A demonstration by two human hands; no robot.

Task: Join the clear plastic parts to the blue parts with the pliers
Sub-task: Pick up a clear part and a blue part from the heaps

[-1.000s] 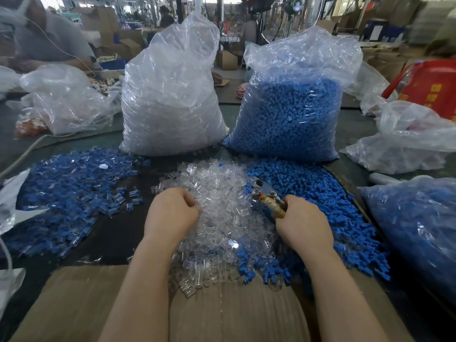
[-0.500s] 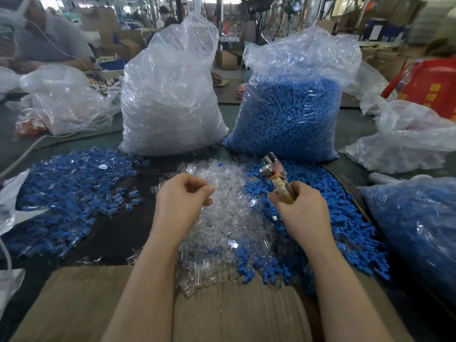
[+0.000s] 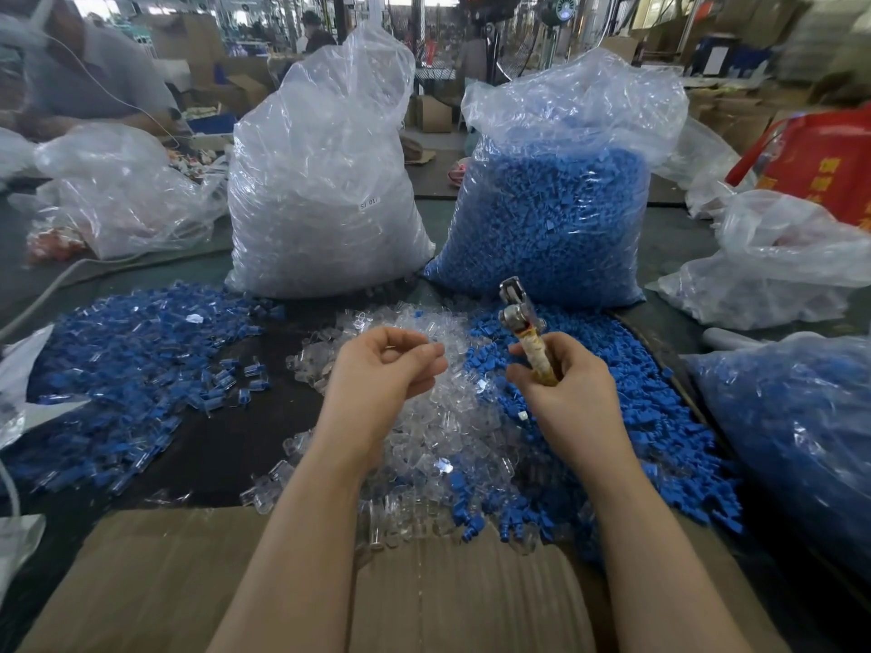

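Head view is showing the right hand (image 3: 563,384) gripping the pliers (image 3: 523,329) by their pale taped handles, steel nose pointing up over the heaped blue parts (image 3: 660,417). The left hand (image 3: 382,365) is hovering with curled fingers over the glassy clear plastic parts (image 3: 447,440); whether it is pinching one, I cannot tell.

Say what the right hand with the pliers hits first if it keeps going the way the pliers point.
Likely the big bag of blue parts: the pliers in the right hand point up toward its base. Depth is unclear.
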